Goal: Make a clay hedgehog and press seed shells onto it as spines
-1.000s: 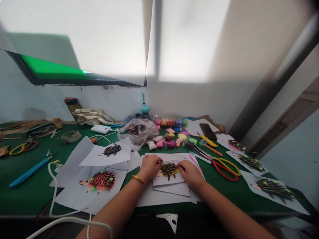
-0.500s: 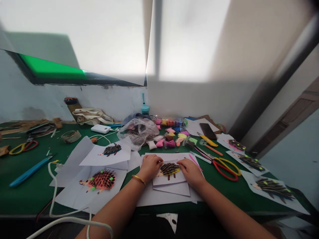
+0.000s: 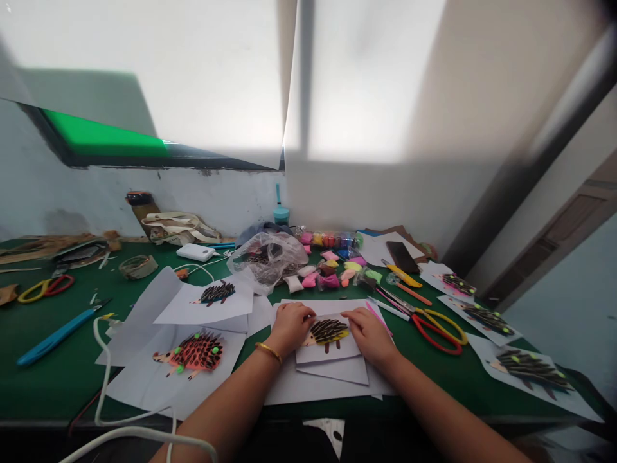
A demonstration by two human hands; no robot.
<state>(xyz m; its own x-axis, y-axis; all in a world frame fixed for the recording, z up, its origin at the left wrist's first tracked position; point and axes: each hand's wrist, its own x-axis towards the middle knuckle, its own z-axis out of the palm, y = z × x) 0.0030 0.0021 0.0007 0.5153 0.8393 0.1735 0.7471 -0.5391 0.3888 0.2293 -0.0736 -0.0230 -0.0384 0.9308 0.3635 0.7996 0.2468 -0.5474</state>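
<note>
In the head view, a white paper card [image 3: 313, 355] carries a hedgehog picture [image 3: 328, 331] with dark raised spines, a yellow patch and brown legs. My left hand [image 3: 292, 325], a gold bangle at its wrist, has its fingers closed at the card's upper left edge. At the upper right edge, my right hand [image 3: 369, 331] holds the card between bent fingers, the index finger reaching onto it. The exact grip of the fingertips is partly hidden. Another folded paper [image 3: 337, 371] and a larger white sheet [image 3: 289, 389] lie underneath.
Left are a red hedgehog picture [image 3: 195, 352], a dark one [image 3: 216, 293], a white cable [image 3: 99, 386] and a blue tool [image 3: 58, 337]. Small clay packets [image 3: 328, 281] and a plastic bag [image 3: 270, 257] lie behind. Scissors [image 3: 436, 331], a phone [image 3: 402, 256] and more hedgehog pictures [image 3: 527, 366] are right.
My right index finger has straightened slightly and shifted left over the card's edge. My left hand and the card stay almost where they were. The view has tilted a little.
</note>
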